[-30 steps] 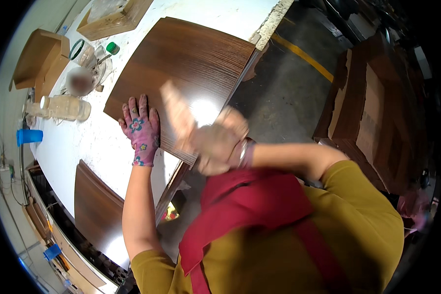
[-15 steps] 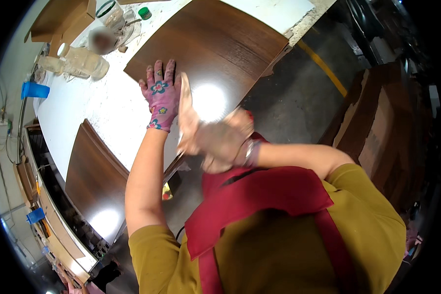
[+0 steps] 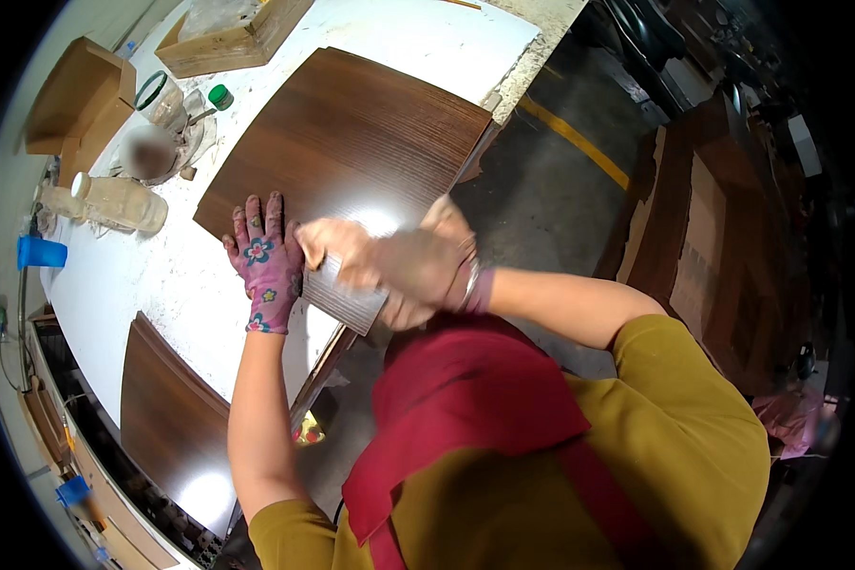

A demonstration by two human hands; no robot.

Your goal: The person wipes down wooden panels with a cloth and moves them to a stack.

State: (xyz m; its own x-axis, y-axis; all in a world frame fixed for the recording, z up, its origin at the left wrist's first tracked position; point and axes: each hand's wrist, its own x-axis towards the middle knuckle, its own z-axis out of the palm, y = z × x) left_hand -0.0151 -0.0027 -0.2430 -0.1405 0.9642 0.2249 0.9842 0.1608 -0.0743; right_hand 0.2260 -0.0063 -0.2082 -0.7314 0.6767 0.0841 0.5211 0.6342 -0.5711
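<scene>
Dark wood-veneer panel [image 3: 351,142]: it lies flat on the white workbench [image 3: 142,285], its near corner overhanging the bench edge at 6 o'clock. I see my left hand [image 3: 268,264], in a flowered pink glove, pressed on the panel's near-left edge with fingers spread wide and flat. My right hand [image 3: 413,271], bare and motion-blurred, is closed around a pale sanding block [image 3: 342,294] at the panel's near corner; the fingers wrap it tightly.

Change over the last second: the block, earlier tilted up on edge just right of the glove, now lies low across the near corner, and the glove has shifted slightly toward 7 o'clock. I judge this to be a rubbing stroke along the near edge, with the left hand acting as the clamp; the rest of the surface shows an even sheen under the lamp glare.

Count: two dark panels, the second [image 3: 171,418] at 7 o'clock of the first, well apart from it; one clear plastic bottle [image 3: 114,201] lying at 9 o'clock; one green-capped bottle [image 3: 220,97] and one jar [image 3: 160,95] at 10 o'clock; one wooden tray [image 3: 233,43] at 11 o'clock; one blue cup [image 3: 40,253] at the bench's far-left rim. A stack of brown boards [image 3: 712,237] stands on the floor at 3 o'clock.
</scene>
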